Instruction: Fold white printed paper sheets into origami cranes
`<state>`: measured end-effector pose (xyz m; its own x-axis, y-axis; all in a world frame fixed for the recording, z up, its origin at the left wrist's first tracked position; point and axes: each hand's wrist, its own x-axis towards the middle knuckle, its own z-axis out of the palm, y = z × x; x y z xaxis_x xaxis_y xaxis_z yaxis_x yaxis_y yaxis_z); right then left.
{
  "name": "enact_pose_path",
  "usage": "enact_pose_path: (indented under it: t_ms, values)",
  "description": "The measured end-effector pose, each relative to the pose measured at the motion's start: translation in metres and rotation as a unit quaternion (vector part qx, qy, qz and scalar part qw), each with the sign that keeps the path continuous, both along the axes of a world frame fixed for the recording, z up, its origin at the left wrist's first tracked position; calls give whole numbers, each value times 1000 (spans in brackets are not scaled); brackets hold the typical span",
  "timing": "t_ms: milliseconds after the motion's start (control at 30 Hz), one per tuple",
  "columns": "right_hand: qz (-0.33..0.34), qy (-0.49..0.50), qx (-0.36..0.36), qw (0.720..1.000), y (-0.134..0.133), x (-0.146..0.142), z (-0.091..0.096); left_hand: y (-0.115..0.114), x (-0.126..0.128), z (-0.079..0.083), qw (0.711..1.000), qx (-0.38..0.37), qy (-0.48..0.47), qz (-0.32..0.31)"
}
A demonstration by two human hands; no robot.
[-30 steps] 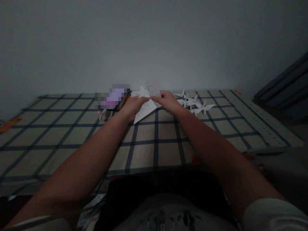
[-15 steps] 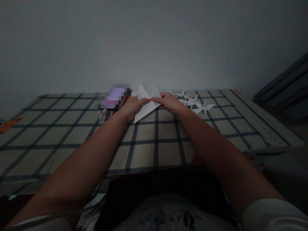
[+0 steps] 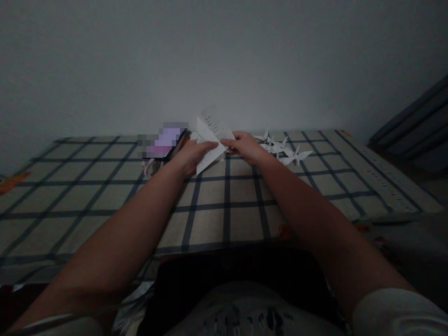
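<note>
A sheet of printed paper (image 3: pixel 214 125), folded over at its left side into a triangular flap, is held up above the far part of the table. My left hand (image 3: pixel 191 155) grips the flap, thumb on top and fingers behind. At the paper's right edge, my right hand (image 3: pixel 242 145) pinches it between thumb and fingers. Several folded white paper cranes (image 3: pixel 282 148) lie just right of my right hand. More white paper shows partly beneath and behind the held sheet.
A phone (image 3: pixel 166 141) with a blurred, purplish screen leans left of my left hand, a pale pink cord (image 3: pixel 149 167) beside it. The checked tablecloth (image 3: pixel 210 214) covers the table up to the wall (image 3: pixel 224 60). A dark ridged object (image 3: pixel 416 126) stands at the far right.
The folded paper has turned and risen slightly, its upper corner shifting left and up. My right fingers have moved a little at its edge. The cranes and phone stay put.
</note>
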<state>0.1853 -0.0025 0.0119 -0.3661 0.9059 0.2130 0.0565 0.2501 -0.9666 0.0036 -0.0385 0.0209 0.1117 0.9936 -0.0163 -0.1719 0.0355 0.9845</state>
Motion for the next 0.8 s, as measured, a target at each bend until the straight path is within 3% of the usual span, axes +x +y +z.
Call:
enact_pose_path:
  t_ms: [200, 433, 800]
  values:
    - [8, -9, -2, 1000, 2, 0, -2, -1, 0, 0, 1000, -7, 21, 9]
    - [-14, 2, 46, 999, 0, -1, 0, 1, 0, -1, 1000, 19, 4, 8]
    - [-1, 17, -12, 1000, -1, 1, 1, 6, -3, -6, 999, 40, -9, 15]
